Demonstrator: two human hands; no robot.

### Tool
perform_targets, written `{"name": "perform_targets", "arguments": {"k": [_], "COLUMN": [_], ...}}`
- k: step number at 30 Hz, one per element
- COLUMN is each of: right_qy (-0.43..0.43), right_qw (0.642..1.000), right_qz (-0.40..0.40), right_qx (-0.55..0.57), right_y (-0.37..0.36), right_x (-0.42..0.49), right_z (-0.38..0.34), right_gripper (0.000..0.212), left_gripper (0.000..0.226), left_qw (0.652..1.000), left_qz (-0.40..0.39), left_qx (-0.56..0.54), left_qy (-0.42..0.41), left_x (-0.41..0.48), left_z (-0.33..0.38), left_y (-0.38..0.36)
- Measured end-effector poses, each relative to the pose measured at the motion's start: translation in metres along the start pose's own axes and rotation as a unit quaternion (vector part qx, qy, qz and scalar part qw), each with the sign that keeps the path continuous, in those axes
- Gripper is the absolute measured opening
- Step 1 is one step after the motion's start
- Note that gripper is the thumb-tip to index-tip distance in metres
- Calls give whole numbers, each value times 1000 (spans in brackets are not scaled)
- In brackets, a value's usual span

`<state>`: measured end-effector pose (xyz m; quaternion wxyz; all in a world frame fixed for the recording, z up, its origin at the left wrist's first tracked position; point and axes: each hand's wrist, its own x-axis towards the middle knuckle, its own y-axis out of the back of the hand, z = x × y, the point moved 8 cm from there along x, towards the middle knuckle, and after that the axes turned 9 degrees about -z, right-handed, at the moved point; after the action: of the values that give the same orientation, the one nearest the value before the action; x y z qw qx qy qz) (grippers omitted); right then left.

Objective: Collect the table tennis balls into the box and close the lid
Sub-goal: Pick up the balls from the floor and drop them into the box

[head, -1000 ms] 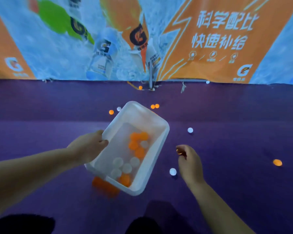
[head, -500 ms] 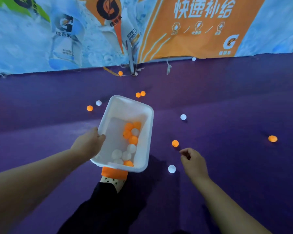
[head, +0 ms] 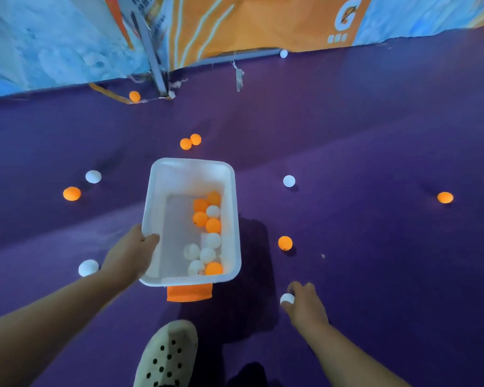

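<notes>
A white plastic box (head: 190, 169) hangs above the purple floor, with several orange and white balls inside along its right wall. My left hand (head: 129, 254) grips its left rim, thumb over the edge. Low at the right, my right hand (head: 305, 304) closes its fingers round a white ball (head: 287, 298) on the floor. An orange ball (head: 285, 243) lies just beyond that hand. No lid is in view.
Loose balls dot the purple floor (head: 375, 247): two orange ones (head: 190, 141) beyond the box, white (head: 93, 176), orange (head: 72, 193) and white (head: 88, 267) at the left, white (head: 289, 181) and orange (head: 444, 197) at the right. A printed banner barrier (head: 263, 23) bounds the far side. My shoe (head: 166, 356) is below.
The orange ball has left my right hand and lies on the floor. That hand dropped onto the white ball. The view tilted downward and the box turned straighter.
</notes>
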<state>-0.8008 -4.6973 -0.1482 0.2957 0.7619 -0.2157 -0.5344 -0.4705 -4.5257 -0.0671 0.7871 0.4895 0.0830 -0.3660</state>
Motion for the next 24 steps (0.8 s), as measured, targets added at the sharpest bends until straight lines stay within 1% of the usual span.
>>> {"name": "perform_targets", "arguments": {"k": [2, 3, 5, 7, 8, 10, 12, 13, 15, 16, 18, 19, 21, 24], "right_qy": [7, 21, 65, 124, 154, 201, 221, 218, 188, 157, 69, 21, -52, -106], "right_qw": [997, 990, 959, 924, 911, 900, 894, 891, 891, 895, 914, 924, 944, 976], "right_qz": [36, 74, 162, 217, 223, 211, 198, 204, 241, 261, 283, 281, 251, 162], "right_qx": [67, 117, 221, 291, 311, 325, 337, 341, 337, 325, 282, 258, 209, 101], "right_y": [12, 26, 65, 101, 114, 130, 137, 139, 142, 141, 131, 123, 104, 75], "right_x": [7, 9, 4, -6, -9, -11, -3, 4, 21, 31, 52, 62, 76, 88], "right_z": [-7, -16, -43, -79, -98, -134, -157, -161, -154, -143, -112, -96, -74, -63], "right_gripper": [13, 13, 9, 8, 9, 12, 17, 20, 20, 18, 20, 23, 31, 53], "left_gripper": [32, 32, 31, 29, 28, 28, 29, 29, 30, 29, 24, 20, 13, 11], "left_qw": [1000, 1000, 999, 998, 998, 997, 995, 995, 994, 994, 994, 995, 996, 996], "left_qz": [-16, -22, -34, -51, -60, -70, -78, -82, -87, -89, -89, -84, -66, -45], "left_qx": [-12, -12, -8, -7, -6, -8, -13, -16, -16, -11, 9, 25, 51, 63], "left_qy": [-1, -1, -8, -23, -30, -42, -54, -61, -68, -67, -60, -55, -43, -41], "left_x": [18, 27, 42, 56, 62, 76, 87, 92, 101, 104, 107, 108, 108, 107], "left_z": [4, 7, 14, 23, 27, 35, 43, 46, 51, 51, 52, 52, 51, 51], "left_y": [-9, -13, -19, -25, -27, -30, -31, -31, -30, -30, -29, -29, -28, -27]}}
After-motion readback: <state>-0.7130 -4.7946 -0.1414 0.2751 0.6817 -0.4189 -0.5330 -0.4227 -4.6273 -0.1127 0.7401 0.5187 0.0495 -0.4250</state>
